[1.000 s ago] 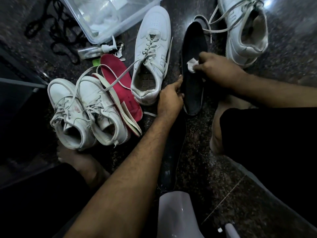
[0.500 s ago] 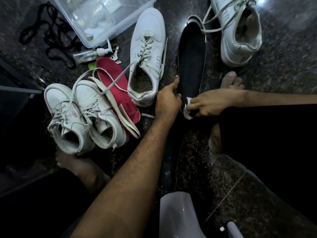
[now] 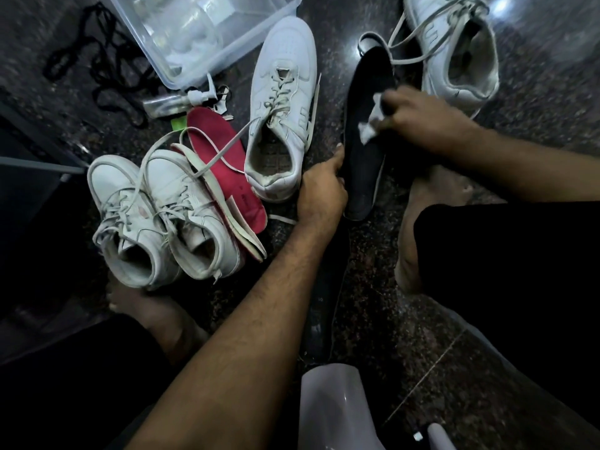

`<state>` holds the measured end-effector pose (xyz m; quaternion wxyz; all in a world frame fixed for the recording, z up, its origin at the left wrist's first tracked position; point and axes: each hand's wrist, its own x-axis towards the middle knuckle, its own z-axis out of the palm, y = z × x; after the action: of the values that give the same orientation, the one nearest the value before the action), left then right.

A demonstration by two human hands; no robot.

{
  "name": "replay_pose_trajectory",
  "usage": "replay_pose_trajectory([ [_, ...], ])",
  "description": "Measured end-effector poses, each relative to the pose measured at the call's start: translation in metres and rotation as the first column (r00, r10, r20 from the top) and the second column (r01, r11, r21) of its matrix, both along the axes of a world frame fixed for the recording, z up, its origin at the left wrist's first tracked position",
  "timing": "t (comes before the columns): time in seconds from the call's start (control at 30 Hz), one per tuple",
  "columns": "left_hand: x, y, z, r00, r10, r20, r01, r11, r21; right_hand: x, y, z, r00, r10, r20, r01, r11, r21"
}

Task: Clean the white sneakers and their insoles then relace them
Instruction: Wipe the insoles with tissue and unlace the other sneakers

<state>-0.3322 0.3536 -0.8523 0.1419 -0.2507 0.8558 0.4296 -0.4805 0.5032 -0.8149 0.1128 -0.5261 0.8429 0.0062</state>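
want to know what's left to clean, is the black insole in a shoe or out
Out. The black insole lies on the floor between two sneakers; the left hand holds its edge and the right hand presses a white wipe on it.

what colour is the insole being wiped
Black: the insole under the right hand and its white wipe, head view.

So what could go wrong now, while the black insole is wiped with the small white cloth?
The left hand holds only the heel edge of the black insole, so it may bend or slip under the right hand pressing the white cloth. A loose lace from the far sneaker lies across the insole's toe and could get dragged along.
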Motion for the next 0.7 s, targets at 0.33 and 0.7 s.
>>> replay_pose_trajectory([
  [0.33,-0.003,0.0,-0.002,0.99,-0.129,0.047,0.135,0.981,-0.136,0.045,-0.006,-0.011,0.879,0.452,0.151,-0.453,0.891,-0.03],
  [0.7,-0.004,0.003,0.011,0.978,-0.17,0.12,0.19,0.963,-0.192,-0.004,-0.048,-0.017,0.994,-0.098,-0.053,0.096,0.995,-0.037],
])
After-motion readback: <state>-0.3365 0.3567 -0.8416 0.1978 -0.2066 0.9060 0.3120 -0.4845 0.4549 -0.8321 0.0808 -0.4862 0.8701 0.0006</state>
